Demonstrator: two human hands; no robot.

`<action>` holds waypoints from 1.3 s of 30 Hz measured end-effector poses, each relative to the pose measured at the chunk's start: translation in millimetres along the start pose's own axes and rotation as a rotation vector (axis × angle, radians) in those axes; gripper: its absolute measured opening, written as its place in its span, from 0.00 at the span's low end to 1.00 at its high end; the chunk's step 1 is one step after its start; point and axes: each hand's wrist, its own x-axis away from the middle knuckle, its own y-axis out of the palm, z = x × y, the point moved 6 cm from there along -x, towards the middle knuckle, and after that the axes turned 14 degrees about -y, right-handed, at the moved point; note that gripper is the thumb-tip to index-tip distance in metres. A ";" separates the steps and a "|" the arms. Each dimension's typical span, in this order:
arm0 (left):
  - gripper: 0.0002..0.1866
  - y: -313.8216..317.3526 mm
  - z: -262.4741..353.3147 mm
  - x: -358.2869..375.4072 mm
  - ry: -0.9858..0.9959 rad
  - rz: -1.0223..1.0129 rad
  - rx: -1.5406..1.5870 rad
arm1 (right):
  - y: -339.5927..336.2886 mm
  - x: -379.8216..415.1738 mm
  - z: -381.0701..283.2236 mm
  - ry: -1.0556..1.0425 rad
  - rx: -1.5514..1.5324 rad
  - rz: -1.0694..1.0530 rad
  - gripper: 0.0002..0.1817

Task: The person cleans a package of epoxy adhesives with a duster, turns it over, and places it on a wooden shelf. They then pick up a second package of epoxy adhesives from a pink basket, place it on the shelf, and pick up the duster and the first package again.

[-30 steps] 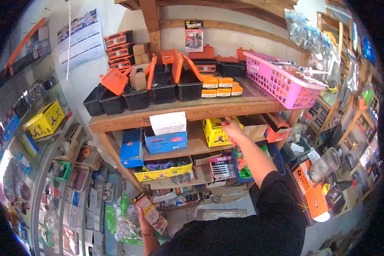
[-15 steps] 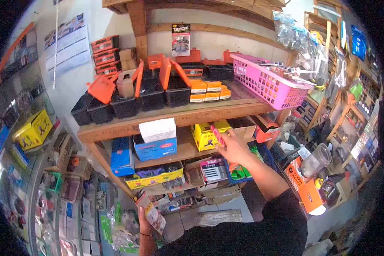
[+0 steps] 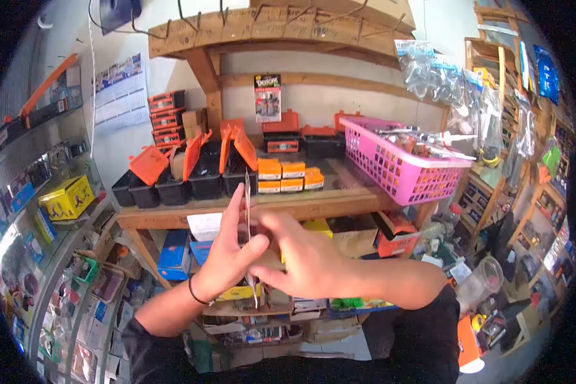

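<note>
A flat printed card packet (image 3: 249,238) is upright in front of me, seen almost edge-on, so its face is hidden. My left hand (image 3: 227,256) grips it from the left, fingers pointing up and thumb across its near side. From the right, my right hand (image 3: 304,253) meets the same packet, thumb low at its edge and fingers bent behind. Whether anything else is in my right hand is hidden. Behind the hands, a yellow box (image 3: 317,226) on the lower shelf is partly covered.
The wooden shelf (image 3: 301,208) carries black bins with orange lids (image 3: 205,176), small orange-and-white boxes (image 3: 291,176) and a pink basket (image 3: 403,166). Metal hooks (image 3: 192,24) stick out overhead. A glass display case (image 3: 51,275) stands left, and a clear jar (image 3: 483,278) right.
My left hand has lifted the card packet from low down to shelf-edge height. My right hand has left the yellow box and come to the packet. The red item seen at it is out of sight.
</note>
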 end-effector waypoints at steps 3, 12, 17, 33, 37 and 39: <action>0.51 13.6 36.5 -19.9 0.075 0.082 -0.267 | -37.5 2.1 5.5 0.073 -0.044 0.020 0.29; 0.25 46.3 83.3 -74.8 -0.066 0.141 -0.003 | -103.8 21.7 64.9 0.062 -0.310 0.297 0.13; 0.07 35.9 111.0 -81.1 0.008 0.179 -0.229 | -139.4 13.1 75.3 0.139 -0.335 0.285 0.20; 0.07 -40.3 171.8 -119.8 0.268 0.237 -0.378 | -136.6 -77.7 25.4 -0.116 0.830 0.041 0.42; 0.08 -34.9 181.3 -150.2 0.364 0.186 -0.393 | -143.1 -88.6 35.2 -0.139 1.044 0.073 0.43; 0.08 -27.9 186.8 -163.5 0.420 0.204 -0.398 | -149.4 -92.8 42.1 -0.099 1.088 0.065 0.42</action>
